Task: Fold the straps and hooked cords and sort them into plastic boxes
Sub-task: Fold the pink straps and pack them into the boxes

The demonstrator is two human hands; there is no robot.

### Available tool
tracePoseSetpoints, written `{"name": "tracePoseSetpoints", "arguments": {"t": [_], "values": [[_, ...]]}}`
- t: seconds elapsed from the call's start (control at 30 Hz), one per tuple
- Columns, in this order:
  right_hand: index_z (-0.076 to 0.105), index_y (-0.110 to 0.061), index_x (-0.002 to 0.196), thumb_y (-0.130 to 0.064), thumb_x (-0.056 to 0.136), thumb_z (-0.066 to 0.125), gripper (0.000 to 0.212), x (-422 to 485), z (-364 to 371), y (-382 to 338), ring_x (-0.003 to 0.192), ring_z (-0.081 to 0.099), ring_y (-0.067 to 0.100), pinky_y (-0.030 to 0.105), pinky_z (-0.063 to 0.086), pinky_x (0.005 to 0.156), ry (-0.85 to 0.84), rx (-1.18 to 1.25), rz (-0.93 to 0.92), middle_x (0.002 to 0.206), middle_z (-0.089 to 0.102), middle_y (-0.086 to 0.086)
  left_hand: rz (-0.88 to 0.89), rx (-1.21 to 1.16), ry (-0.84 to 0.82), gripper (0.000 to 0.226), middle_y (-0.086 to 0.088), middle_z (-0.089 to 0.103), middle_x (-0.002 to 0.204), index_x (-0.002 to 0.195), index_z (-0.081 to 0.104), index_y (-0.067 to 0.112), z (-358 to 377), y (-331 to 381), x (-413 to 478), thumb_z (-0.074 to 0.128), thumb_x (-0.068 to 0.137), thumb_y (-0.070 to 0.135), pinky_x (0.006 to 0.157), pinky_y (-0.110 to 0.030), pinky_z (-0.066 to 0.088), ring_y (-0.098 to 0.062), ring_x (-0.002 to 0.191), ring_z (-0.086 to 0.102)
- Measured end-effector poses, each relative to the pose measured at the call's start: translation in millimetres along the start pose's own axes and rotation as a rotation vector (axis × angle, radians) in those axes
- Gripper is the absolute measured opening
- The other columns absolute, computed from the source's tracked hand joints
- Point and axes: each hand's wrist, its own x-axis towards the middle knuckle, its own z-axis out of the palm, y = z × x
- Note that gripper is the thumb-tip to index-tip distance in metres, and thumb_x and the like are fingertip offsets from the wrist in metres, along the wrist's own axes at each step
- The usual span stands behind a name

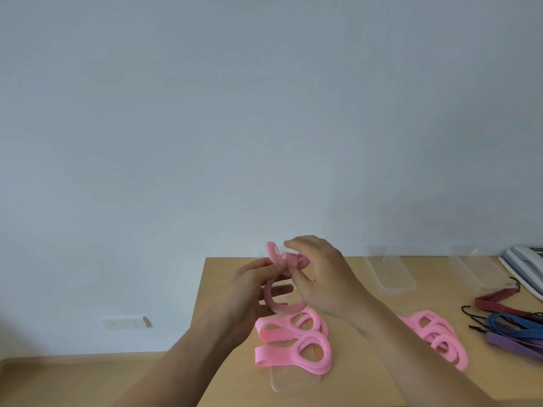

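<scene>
Both hands hold one pink strap (282, 304) in the air above the wooden table (367, 333). My left hand (252, 286) pinches it at a knot-like bunch near the top, and a loop hangs below. My right hand (323, 280) grips the bunch from the right, fingers curled over it. Under the hands lie folded pink straps (293, 342) in a clear plastic box (276, 380). More pink straps (435, 333) lie loose to the right. Hooked cords (514, 324) in red, blue and purple lie at the far right.
Two more clear plastic boxes (388, 271) (476, 265) stand at the table's back. A white device (526, 259) sits in the far right corner. The table's left edge runs down from about the middle of the view; the floor and a wall socket (125, 323) are beyond it.
</scene>
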Motion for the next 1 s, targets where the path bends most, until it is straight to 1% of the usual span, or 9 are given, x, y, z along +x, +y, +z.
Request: {"name": "tracePoseSetpoints", "arguments": {"t": [0.1,0.2,0.33,0.47,0.6,0.73,0.83,0.9,1.0], "values": [[0.066,-0.021,0.091,-0.017,0.087,0.063,0.006,2,8,-9,0.081,0.056,0.013,0.034,0.049,0.074,-0.072,-0.006,-0.008,0.084,0.065,-0.008,-0.030,-0.009,-0.065,0.035,-0.009,0.074,0.124,0.120,0.075,0.014,-14,-3,-4,0.070,0.094,0.037,0.102,-0.059,0.053,-0.036,0.115,0.071],[0.068,-0.028,0.095,-0.022,0.083,0.067,0.013,2,21,-18,0.082,0.059,0.010,0.032,0.051,0.071,-0.064,0.016,0.026,0.086,0.066,-0.011,-0.059,-0.082,-0.101,0.036,-0.012,0.074,0.125,0.120,0.075,0.010,-28,-6,-8,0.070,0.095,0.035,0.099,-0.061,0.055,-0.036,0.112,0.072],[0.067,-0.026,0.100,-0.014,0.077,0.061,0.027,-2,44,-31,0.087,0.059,0.012,0.036,0.052,0.074,-0.091,-0.042,0.012,0.091,0.063,-0.012,-0.090,-0.182,-0.119,0.030,-0.014,0.076,0.118,0.115,0.075,0.003,-49,-13,-13,0.068,0.096,0.026,0.090,-0.052,0.061,-0.034,0.098,0.074],[0.061,-0.014,0.088,-0.003,0.071,0.061,0.020,-13,66,-38,0.083,0.053,0.017,0.039,0.050,0.069,-0.081,-0.132,-0.035,0.087,0.058,-0.005,-0.147,-0.253,-0.112,0.025,-0.017,0.075,0.107,0.105,0.078,-0.001,-68,-19,-16,0.071,0.090,0.018,0.081,-0.043,0.061,-0.035,0.093,0.072],[0.065,-0.012,0.087,-0.003,0.079,0.063,0.012,-23,82,-35,0.093,0.058,0.017,0.035,0.050,0.078,-0.099,-0.106,-0.012,0.096,0.065,-0.004,-0.267,-0.327,-0.100,0.027,-0.019,0.072,0.099,0.102,0.078,-0.003,-78,-22,-13,0.076,0.085,0.017,0.080,-0.047,0.062,-0.034,0.084,0.070],[0.068,-0.023,0.087,-0.021,0.085,0.070,0.004,-29,91,-25,0.106,0.057,0.006,0.023,0.047,0.089,-0.145,-0.014,-0.013,0.103,0.068,-0.012,-0.326,-0.378,-0.084,0.055,-0.022,0.069,0.100,0.119,0.065,-0.017,-80,-26,-2,0.079,0.078,0.016,0.089,-0.053,0.062,-0.042,0.093,0.070],[0.070,-0.027,0.106,-0.031,0.076,0.082,0.032,-27,94,-5,0.121,0.049,0.000,0.012,0.036,0.100,-0.259,0.028,0.031,0.124,0.062,-0.016,-0.358,-0.407,-0.060,0.058,-0.022,0.065,0.102,0.122,0.062,-0.019,-80,-29,14,0.079,0.079,0.016,0.081,-0.050,0.063,-0.043,0.095,0.068],[0.069,-0.021,0.108,-0.025,0.076,0.082,0.035,-22,96,10,0.123,0.047,0.001,0.015,0.037,0.102,-0.300,0.014,0.053,0.127,0.061,-0.013,-0.378,-0.382,-0.034,0.056,-0.022,0.066,0.105,0.122,0.063,-0.018,-78,-33,27,0.078,0.080,0.017,0.083,-0.050,0.063,-0.041,0.097,0.066],[0.070,-0.017,0.101,-0.013,0.080,0.075,0.021,-14,99,33,0.113,0.054,0.007,0.024,0.044,0.094,-0.294,0.013,0.051,0.114,0.067,-0.008,-0.427,-0.305,0.008,0.050,-0.020,0.070,0.104,0.117,0.068,-0.011,-72,-42,48,0.078,0.080,0.022,0.099,-0.054,0.057,-0.038,0.093,0.071]]}}
